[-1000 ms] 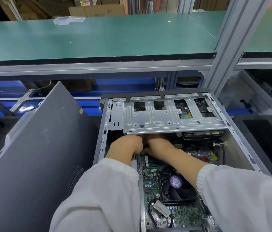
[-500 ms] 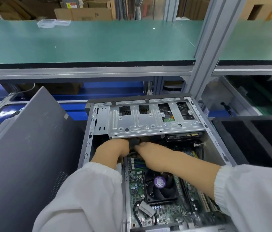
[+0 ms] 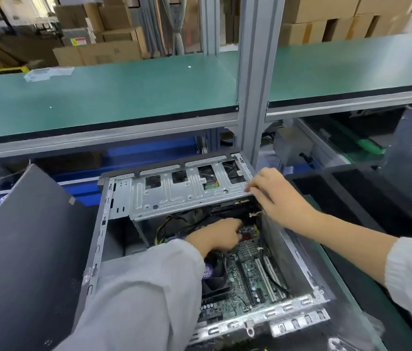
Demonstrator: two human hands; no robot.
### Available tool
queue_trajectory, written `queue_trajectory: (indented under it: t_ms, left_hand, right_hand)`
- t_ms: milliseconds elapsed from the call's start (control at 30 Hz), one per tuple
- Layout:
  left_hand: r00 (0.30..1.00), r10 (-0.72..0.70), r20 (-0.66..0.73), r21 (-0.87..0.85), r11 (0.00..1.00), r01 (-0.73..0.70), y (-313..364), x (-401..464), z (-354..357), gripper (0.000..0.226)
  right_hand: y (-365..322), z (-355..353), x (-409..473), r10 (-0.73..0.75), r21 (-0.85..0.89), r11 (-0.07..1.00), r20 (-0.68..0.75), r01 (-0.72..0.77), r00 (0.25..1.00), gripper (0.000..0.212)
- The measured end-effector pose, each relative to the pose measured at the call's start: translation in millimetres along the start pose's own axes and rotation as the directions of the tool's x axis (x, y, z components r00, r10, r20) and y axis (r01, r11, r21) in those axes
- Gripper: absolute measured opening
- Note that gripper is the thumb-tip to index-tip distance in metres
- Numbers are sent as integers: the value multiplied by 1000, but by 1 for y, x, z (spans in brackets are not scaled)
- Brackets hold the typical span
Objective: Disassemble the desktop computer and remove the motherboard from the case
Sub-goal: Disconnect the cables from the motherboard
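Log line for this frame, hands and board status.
left hand: inside case, over motherboard, grip unclear | right hand: fingers on drive cage right end | motherboard: not yet removed

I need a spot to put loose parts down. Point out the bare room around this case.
The green shelf above the case is bare between the plastic bag and the metal post. The green mat strip right of the case is narrow. Inside, it is crowded: left hand over the motherboard, right hand at the drive cage.

Left hand fingertips hidden among cables; CPU fan mostly behind sleeve.
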State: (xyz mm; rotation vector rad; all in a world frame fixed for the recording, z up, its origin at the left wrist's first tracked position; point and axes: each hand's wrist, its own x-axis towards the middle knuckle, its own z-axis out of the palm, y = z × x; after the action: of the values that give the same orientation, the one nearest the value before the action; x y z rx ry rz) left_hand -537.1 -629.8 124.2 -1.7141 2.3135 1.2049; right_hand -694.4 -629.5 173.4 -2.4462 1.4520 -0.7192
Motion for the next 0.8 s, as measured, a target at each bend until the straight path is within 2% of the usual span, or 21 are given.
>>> queue_trajectory:
  t_ms: [33, 100, 167, 300, 467, 567, 667, 800]
  left_hand:
    - [998, -51, -37, -181, 983, 44, 5, 8, 6, 30]
    - [979, -166, -119, -456, 885, 95, 15, 22, 18, 23]
    - [947, -261, -188, -532, 837, 125, 21, 34, 28, 18]
    - [911, -285, -299, -343, 923, 177, 21, 51, 33, 18]
    - [933, -287, -216, -84, 958, 275, 9, 70, 28, 33]
    - [923, -336, -187, -77, 942, 328, 7, 77, 31, 33]
    - [915, -352, -195, 13, 932, 361, 8, 83, 36, 29]
    - [914, -320, -250, -98, 947, 305, 6, 84, 41, 33]
  right_hand:
    - [1, 6, 1, 99, 65, 993, -74, -94, 992, 18]
    - [4, 21, 3, 201, 101, 976, -101, -191, 974, 22]
    - [7, 31, 3, 211, 81, 976, -94, -204, 973, 26]
    - [11, 34, 4, 211, 92, 975, -98, -202, 973, 27]
    - [10, 37, 5, 209, 60, 977, -117, -203, 971, 29]
    - [10, 37, 4, 212, 54, 977, -126, -206, 969, 29]
    - [10, 37, 4, 216, 56, 976, -136, -210, 967, 28]
    - [10, 37, 4, 210, 61, 977, -143, -203, 967, 27]
